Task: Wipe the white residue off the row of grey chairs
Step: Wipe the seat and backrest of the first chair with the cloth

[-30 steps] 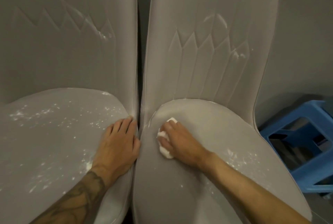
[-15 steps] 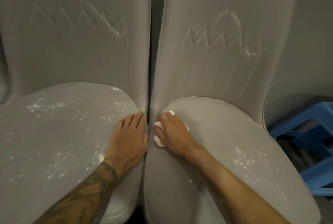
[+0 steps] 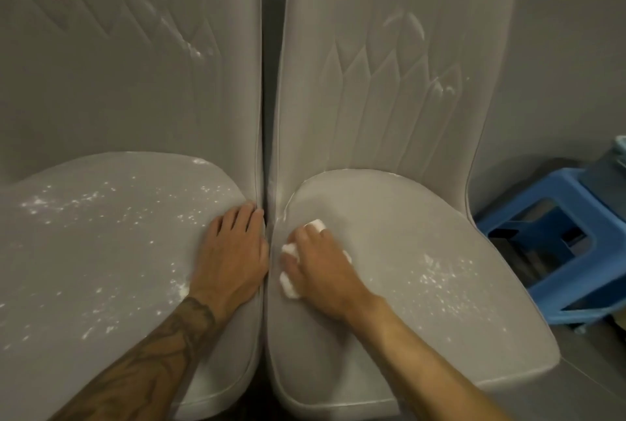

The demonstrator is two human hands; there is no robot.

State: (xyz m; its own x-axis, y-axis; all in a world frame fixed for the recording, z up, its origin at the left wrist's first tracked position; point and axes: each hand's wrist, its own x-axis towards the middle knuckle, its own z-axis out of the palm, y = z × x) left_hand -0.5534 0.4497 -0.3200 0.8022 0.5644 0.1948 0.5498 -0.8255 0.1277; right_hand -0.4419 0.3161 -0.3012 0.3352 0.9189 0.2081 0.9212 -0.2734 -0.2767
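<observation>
The left chair (image 3: 101, 268) and right chair (image 3: 423, 224) stand side by side, and the dark gap (image 3: 266, 149) between them is a thin slit. Their tall backs close off the far side. The left hand (image 3: 233, 251) lies flat at the slit's left edge. The right hand (image 3: 321, 261) grips a white cloth (image 3: 289, 286) just across it. Broad seat lies open outward of each. A blue stool (image 3: 569, 288) stands close by the right chair's outer edge.

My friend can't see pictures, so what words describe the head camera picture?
A person's right hand grips a white cloth against the right grey chair, while the left hand rests flat on the left grey chair, speckled with white residue. A blue stool stands to the right.
</observation>
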